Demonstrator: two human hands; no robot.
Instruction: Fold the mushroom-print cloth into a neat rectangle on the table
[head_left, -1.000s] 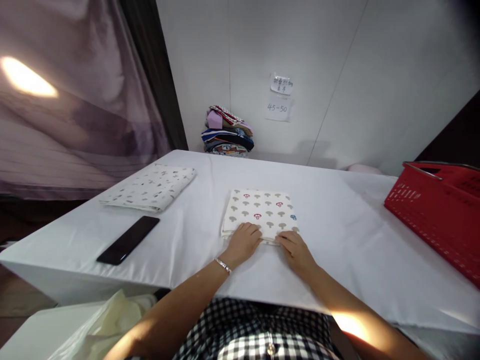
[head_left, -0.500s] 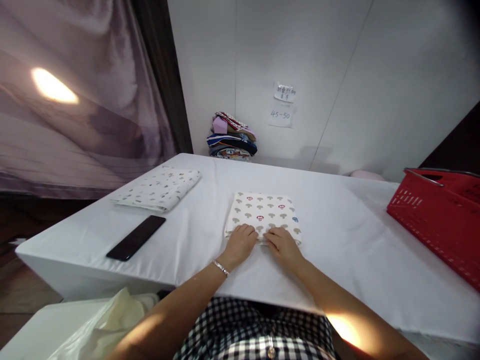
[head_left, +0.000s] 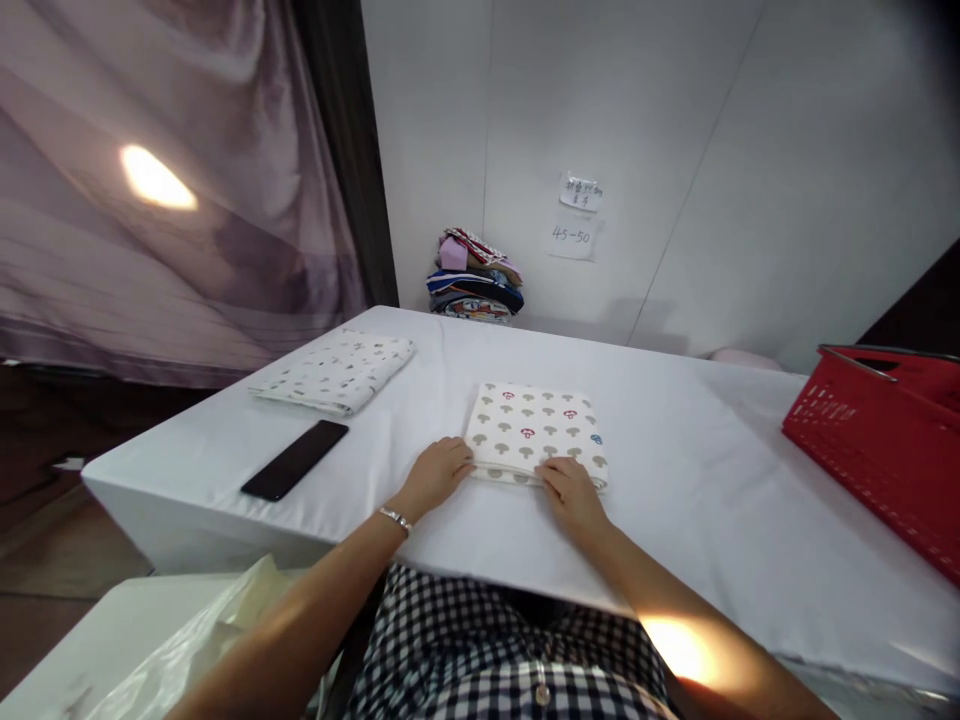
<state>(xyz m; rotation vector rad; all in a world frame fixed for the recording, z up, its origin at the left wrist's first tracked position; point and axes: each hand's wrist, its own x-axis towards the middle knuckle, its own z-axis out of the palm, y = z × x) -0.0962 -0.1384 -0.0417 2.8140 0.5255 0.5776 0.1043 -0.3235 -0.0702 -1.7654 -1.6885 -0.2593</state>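
Note:
A folded cream cloth with a mushroom print lies flat in the middle of the white-covered table. My left hand sits at its near left corner, fingers curled against the edge. My right hand rests on the near edge toward the right, fingers pressed together on the fabric. Whether either hand pinches the cloth or only presses it is unclear.
A second folded patterned cloth lies at the far left, with a black phone in front of it. A stack of folded clothes stands against the back wall. A red plastic basket sits at the right edge.
My left hand slid from the cloth's near edge out to its left corner. My right hand stayed on the near edge. The view shifted slightly left.

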